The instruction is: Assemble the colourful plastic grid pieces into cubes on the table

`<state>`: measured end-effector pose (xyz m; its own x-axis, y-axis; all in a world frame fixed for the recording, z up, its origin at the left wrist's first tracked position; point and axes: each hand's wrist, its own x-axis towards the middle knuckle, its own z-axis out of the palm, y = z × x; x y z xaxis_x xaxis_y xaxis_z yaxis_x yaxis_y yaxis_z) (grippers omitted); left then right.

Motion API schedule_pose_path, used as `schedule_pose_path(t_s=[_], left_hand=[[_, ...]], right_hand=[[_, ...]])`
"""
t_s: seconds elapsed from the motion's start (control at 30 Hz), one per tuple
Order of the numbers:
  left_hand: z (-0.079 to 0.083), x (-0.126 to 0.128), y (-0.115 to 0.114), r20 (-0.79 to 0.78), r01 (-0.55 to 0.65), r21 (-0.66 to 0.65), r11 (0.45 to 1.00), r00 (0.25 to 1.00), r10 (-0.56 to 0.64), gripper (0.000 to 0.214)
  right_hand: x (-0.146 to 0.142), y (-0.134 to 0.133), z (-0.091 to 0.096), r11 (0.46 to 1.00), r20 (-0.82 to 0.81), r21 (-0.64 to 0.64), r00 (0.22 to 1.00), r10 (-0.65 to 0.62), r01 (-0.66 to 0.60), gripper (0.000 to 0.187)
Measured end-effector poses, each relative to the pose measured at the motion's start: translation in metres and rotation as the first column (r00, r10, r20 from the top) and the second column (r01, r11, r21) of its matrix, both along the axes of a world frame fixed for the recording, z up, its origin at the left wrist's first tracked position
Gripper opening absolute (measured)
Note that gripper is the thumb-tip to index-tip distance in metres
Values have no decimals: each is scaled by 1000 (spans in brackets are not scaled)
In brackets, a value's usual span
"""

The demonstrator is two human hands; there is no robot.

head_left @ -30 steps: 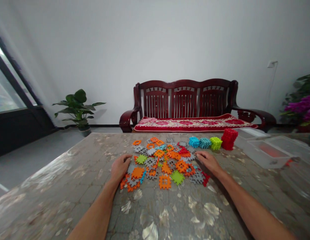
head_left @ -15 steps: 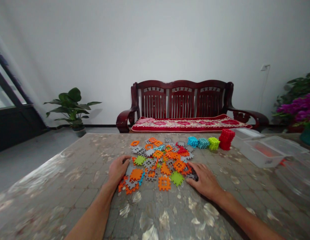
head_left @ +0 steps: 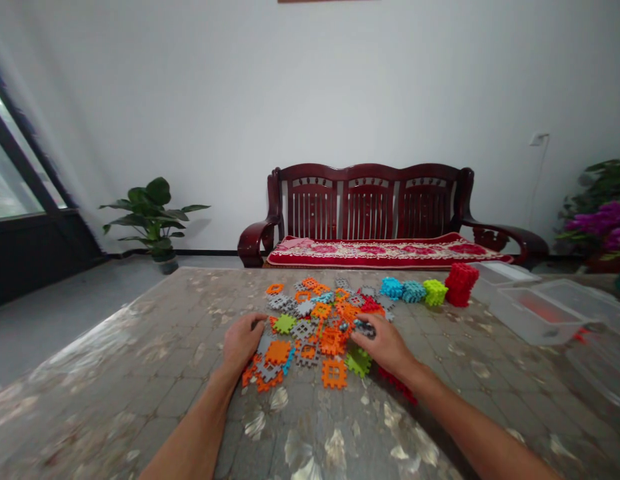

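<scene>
A loose pile of toothed plastic building tiles in orange, grey, green, blue and red lies in the middle of the table. At its left edge rests my left hand [head_left: 244, 340], thumb and fingers apart and curved against the tiles, gripping none. My right hand [head_left: 387, 343] reaches over the right side of the pile. Its thumb and fingers are spread around grey and blue pieces, and no firm grip shows. A green tile [head_left: 359, 361] lies tilted beside the right thumb. Flat in front is an orange window tile [head_left: 335, 373]. Red tiles [head_left: 397, 385] show partly under the right wrist.
Behind the pile, at the right, stand stacks of blue tiles [head_left: 391, 287], teal tiles [head_left: 413, 291], lime tiles [head_left: 435, 292] and red tiles [head_left: 461, 285]. Clear plastic boxes [head_left: 537, 327] sit at the table's right. A wooden bench [head_left: 370, 200] stands beyond.
My right hand has moved left over the pile, pushing tiles inward. The green tile is now tilted, and red tiles show under the right wrist. My left hand stays by the pile's left edge.
</scene>
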<state>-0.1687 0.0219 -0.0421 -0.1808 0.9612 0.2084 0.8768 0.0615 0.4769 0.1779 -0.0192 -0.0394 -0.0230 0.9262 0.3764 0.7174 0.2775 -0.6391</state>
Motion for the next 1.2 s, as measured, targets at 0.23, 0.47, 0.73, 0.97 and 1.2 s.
schedule_pose_path(t_s=[0.23, 0.47, 0.73, 0.97, 1.2], left_hand=[[2, 1, -2, -11, 1, -5, 1000, 1000, -1, 32], [0, 0, 0, -20, 6, 10, 1000, 1000, -5, 32], [-5, -2, 3, -19, 20, 14, 1000, 1000, -19, 32], [-5, -4, 5, -17, 36, -21, 999, 999, -37, 35], [-1, -2, 2, 3, 15, -46, 999, 1000, -14, 35]], right_hand=[[-4, 41, 12, 995, -315, -26, 945, 86, -99, 49], [59, 52, -10, 976, 19, 141, 985, -171, 167, 41], [66, 51, -31, 962, 396, -23, 886, -241, 272, 47], [33, 30, -30, 983, 392, -46, 908, -147, 179, 46], [38, 35, -30, 985, 234, 59, 956, -174, 165, 43]])
